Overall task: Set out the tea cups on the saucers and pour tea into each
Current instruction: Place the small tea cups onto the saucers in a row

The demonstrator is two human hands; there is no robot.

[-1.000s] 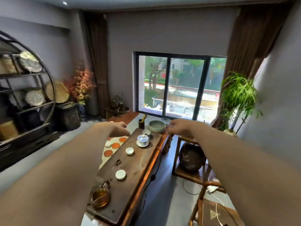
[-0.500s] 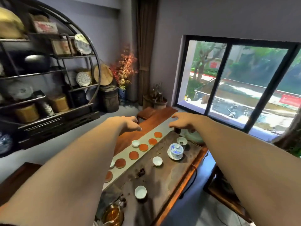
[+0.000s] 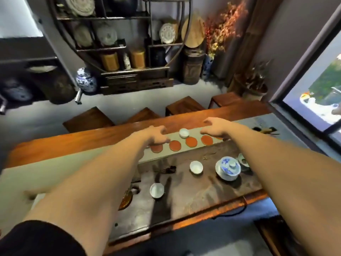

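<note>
Landmark: the dark tea tray [image 3: 193, 200] lying on your long wooden bench [image 3: 73, 143]; every place below is given from it.
Glass pitcher [image 3: 126, 197]: at the tray's left edge, holding amber tea, mostly hidden behind your left forearm.
Left hand [image 3: 156, 135]: beyond the tray's far edge, palm down with fingers loosely curled over the leftmost orange saucer [image 3: 156, 148]; it has hold of nothing.
Near cup [image 3: 157, 190]: a white tea cup standing on the tray's left part.
Saucers: three more orange rounds [image 3: 175, 145], [image 3: 191, 141], [image 3: 207, 139] run rightward in a row on the pale runner [image 3: 55, 169] just beyond the tray.
Far cup [image 3: 184, 133]: white, on the runner just past the saucer row, between your two hands.
Middle cup [image 3: 196, 167]: white, on the tray near its centre.
Right hand [image 3: 215, 127]: beyond the tray's far edge, palm down, fingers spread and relaxed, holding nothing.
Gaiwan [image 3: 228, 168]: blue-and-white, lidded, on the tray's right part.
</note>
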